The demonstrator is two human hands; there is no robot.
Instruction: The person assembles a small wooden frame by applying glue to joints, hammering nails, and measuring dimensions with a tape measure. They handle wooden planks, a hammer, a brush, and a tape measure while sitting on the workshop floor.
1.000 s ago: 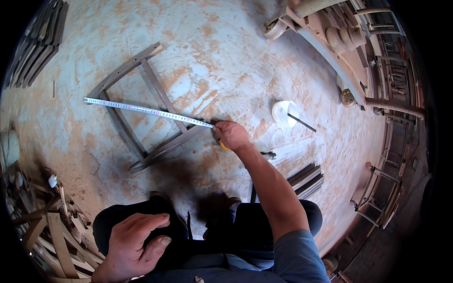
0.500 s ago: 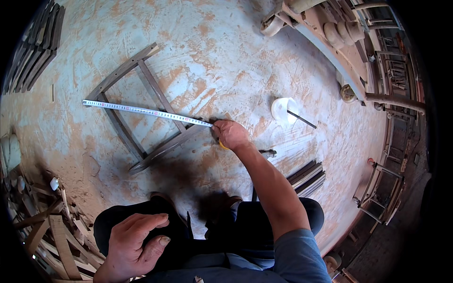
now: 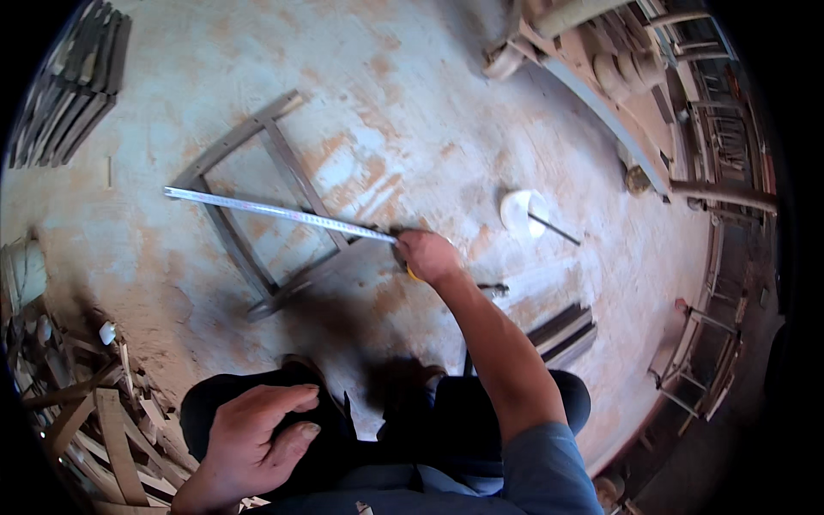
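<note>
It was a woodworking workshop: scrap wood (image 3: 112, 446) lay heaped left of the left hand (image 3: 257, 433), with a wooden frame (image 3: 236, 245) and stacked dark slats (image 3: 73, 90) on the floor (image 3: 429, 146) beyond it.

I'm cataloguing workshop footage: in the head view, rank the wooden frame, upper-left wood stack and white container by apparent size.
1. wooden frame, by outline
2. upper-left wood stack, near the fisheye rim
3. white container, clearly smallest
</note>
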